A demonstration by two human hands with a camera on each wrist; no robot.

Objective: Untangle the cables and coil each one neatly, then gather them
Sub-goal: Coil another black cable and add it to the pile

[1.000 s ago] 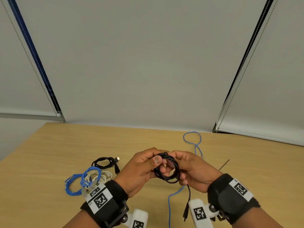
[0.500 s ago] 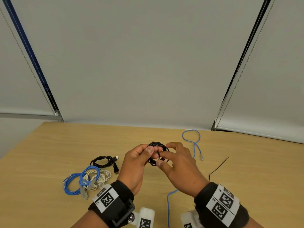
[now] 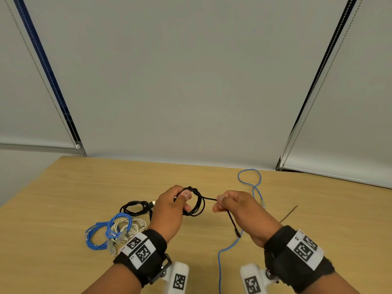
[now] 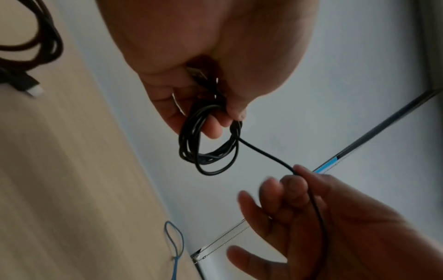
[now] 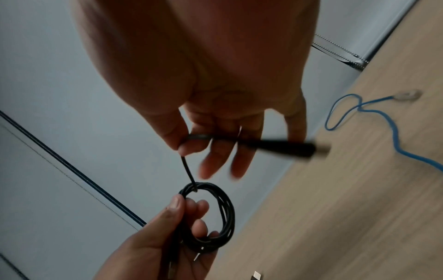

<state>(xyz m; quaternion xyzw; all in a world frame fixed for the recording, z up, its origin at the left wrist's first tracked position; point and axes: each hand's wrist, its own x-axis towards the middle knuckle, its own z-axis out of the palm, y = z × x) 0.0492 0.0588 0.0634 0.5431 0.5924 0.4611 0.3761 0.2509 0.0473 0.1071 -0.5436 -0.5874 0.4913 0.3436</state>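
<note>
We see the left hand (image 3: 169, 211) raised above the light wooden table (image 3: 212, 177), its thumb and curled fingers gripping a small round coil of thin black cable (image 3: 196, 201) by the side nearest the palm. A short straight run of that same cable leaves the coil and crosses the gap to the right hand (image 3: 244, 211), which pinches it between thumb and forefinger while the other fingers hang loosely spread, as the right wrist view shows. Past the pinch the free tail drops under the right hand and ends in a slim black plug (image 3: 237, 231), blurred in the right wrist view. Beyond and beneath the right hand a long light-blue cable (image 3: 228, 249) lies loose on the table, with an open loop at its far end. To the outer side of the left hand lie three coiled cables: a black one with a pale plug (image 3: 134, 207) farthest from us, then a beige one (image 3: 133, 228) and a blue one (image 3: 99, 236) touching each other beside the left wrist.
</note>
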